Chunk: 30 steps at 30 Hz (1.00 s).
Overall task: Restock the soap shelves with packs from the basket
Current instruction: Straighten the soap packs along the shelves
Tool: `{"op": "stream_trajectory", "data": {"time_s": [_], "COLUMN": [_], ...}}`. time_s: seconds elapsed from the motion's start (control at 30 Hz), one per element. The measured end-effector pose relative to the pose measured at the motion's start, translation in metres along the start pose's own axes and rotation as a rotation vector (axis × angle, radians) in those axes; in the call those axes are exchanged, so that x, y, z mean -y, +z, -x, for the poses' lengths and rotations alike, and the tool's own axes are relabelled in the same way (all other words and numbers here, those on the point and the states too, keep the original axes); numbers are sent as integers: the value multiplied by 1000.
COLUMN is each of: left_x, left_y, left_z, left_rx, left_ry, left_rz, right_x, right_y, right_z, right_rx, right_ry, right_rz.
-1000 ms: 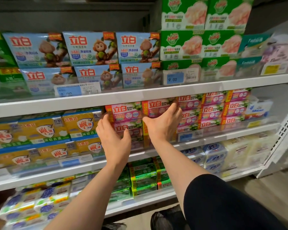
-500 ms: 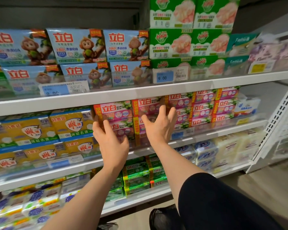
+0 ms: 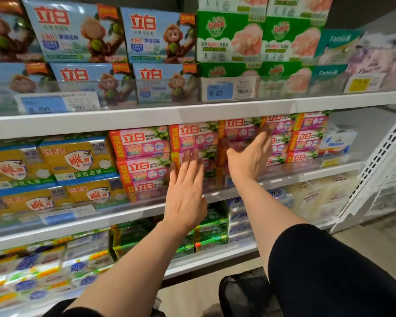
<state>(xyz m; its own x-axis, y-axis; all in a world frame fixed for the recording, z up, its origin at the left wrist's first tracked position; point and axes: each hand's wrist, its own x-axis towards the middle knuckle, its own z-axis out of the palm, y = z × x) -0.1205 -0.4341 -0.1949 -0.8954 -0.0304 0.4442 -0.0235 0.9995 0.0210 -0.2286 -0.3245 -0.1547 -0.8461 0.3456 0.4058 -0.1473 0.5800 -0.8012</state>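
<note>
Now | left hand (image 3: 185,202) flat, fingers spread | right hand (image 3: 252,156) open, seemingly touching pink soap packs (image 3: 144,143)

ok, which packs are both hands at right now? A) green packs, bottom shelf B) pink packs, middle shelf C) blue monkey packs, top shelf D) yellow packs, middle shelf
B: the left hand and right hand, both open, are up against the pink packs on the middle shelf, right of the yellow packs.
</note>
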Motion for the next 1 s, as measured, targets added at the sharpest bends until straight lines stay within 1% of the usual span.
{"op": "stream_trajectory", "data": {"time_s": [0.17, 0.33, 0.53, 0.77, 0.93, 1.0], "left_x": [-5, -6, -11, -17, -19, -21], "left_y": [11, 13, 13, 15, 12, 10], "left_z": [-4, -5, -6, -8, -8, -5], "left_rx": [-28, 22, 30, 24, 38, 40], "left_ry": [-12, -30, -56, -84, -111, -100], "left_rz": [-42, -48, -44, -6, 15, 28], "right_x": [3, 9, 11, 9, 5, -7], "right_y": [-3, -7, -4, -4, -10, -14], "right_z": [-11, -16, -6, -2, 3, 4], "right_rx": [17, 21, -16, -30, 31, 53], "right_ry": [-64, -137, -95, -125, -146, -148], "right_rz": [15, 17, -13, -92, -89, -46]}}
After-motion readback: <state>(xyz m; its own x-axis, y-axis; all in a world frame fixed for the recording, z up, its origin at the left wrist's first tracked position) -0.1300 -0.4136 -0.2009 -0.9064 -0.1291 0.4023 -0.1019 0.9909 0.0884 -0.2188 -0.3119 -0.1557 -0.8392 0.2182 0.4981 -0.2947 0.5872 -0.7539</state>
